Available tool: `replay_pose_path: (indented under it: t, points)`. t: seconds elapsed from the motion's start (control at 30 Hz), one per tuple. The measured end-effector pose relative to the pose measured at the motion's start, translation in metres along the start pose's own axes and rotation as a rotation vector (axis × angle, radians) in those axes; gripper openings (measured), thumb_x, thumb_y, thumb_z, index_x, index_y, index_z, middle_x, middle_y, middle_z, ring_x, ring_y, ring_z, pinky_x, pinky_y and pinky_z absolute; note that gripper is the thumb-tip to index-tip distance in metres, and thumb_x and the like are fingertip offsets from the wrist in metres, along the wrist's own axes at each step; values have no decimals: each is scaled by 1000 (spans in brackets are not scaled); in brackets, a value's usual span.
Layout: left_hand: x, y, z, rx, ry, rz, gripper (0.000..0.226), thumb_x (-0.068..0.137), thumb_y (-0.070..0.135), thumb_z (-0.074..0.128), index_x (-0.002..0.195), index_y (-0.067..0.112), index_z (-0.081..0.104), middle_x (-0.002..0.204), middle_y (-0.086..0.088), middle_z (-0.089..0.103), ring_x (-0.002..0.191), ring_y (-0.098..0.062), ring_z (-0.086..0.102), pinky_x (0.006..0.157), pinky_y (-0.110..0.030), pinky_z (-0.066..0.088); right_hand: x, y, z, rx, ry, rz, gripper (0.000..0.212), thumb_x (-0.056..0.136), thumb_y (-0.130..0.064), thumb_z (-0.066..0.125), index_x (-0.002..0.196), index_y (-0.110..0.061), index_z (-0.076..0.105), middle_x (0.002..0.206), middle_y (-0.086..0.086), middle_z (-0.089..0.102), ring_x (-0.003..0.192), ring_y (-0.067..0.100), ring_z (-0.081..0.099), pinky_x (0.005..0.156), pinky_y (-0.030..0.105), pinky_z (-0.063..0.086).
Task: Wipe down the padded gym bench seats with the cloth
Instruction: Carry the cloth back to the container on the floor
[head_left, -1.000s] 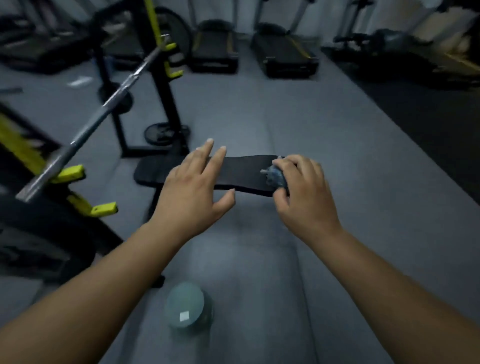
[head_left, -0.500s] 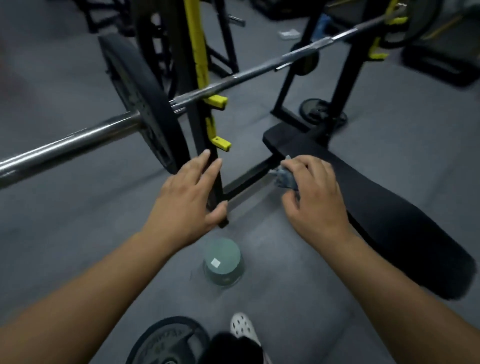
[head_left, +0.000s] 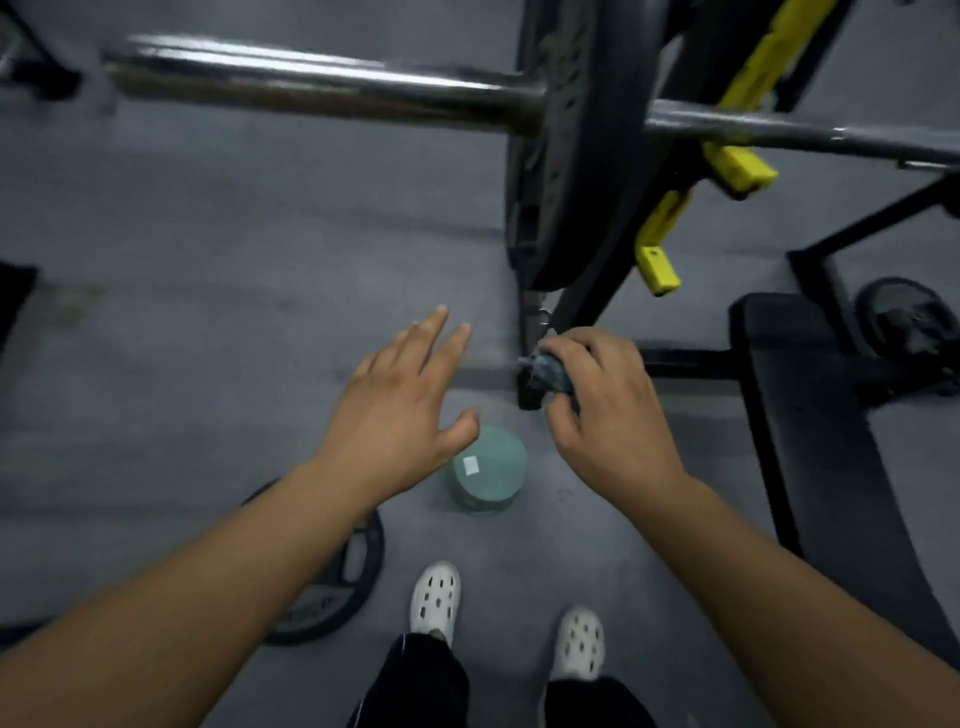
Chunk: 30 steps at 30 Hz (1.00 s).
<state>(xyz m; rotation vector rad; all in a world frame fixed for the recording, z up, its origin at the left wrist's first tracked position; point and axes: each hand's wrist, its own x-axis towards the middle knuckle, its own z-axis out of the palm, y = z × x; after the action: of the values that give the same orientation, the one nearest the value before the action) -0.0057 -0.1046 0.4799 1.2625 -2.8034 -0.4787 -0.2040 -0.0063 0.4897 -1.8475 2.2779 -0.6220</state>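
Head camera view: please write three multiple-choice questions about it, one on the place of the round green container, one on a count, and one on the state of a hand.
1. Where does the green container stand?
A) on the bench pad
B) on the floor, near the shoes
C) on the barbell

2. How many white shoes show?
A) one
B) two
C) three

3. What does the right hand do?
A) grips a bunched cloth
B) lies flat on the floor
C) holds the barbell

Answers:
1 B: it sits on the grey floor, just ahead of the feet.
2 B: one pair shows at the bottom edge.
3 A: its fingers curl round the bluish cloth, while the left hand is spread and empty.
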Motion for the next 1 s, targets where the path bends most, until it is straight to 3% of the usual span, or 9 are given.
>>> replay_pose_path:
  t: [0.23, 0.47, 0.87, 0.93, 1.0]
  points:
    - [-61, 6, 77, -44, -12, -268, 85, 83, 63, 30, 156, 22, 25, 164, -7, 20, 144, -29, 33, 108, -48, 38, 1, 32, 71, 68, -212, -243, 43, 85, -10, 55, 128, -13, 60, 127, 4, 56, 119, 23, 48, 105, 37, 41]
    - [-67, 20, 231, -205, -55, -494, 86, 81, 66, 28, 156, 23, 22, 164, -6, 18, 147, -26, 28, 113, -50, 36, -27, 116, 193, 117, -375, -283, 43, 89, -8, 53, 131, -14, 59, 130, 2, 55, 120, 20, 45, 103, 32, 37]
    - [-55, -53, 465, -278, -79, -530, 87, 81, 67, 29, 157, 25, 21, 165, -2, 17, 148, -21, 25, 113, -42, 32, -47, 226, 483, 41, -478, -204, 42, 86, -11, 49, 127, -11, 61, 125, 11, 58, 114, 33, 52, 99, 42, 42]
    - [-53, -62, 491, -288, -96, -553, 88, 80, 67, 29, 157, 25, 19, 166, -1, 15, 148, -21, 24, 113, -42, 32, -51, 238, 514, -99, -554, -209, 50, 92, -24, 48, 141, -16, 51, 141, 13, 49, 130, 37, 44, 107, 46, 37]
    - [-54, -66, 508, -316, -82, -565, 88, 80, 67, 30, 157, 25, 18, 166, 0, 13, 148, -21, 23, 114, -42, 32, -58, 249, 532, -290, -680, -214, 63, 100, -41, 43, 158, -25, 23, 165, 9, 17, 151, 33, 13, 120, 49, 19]
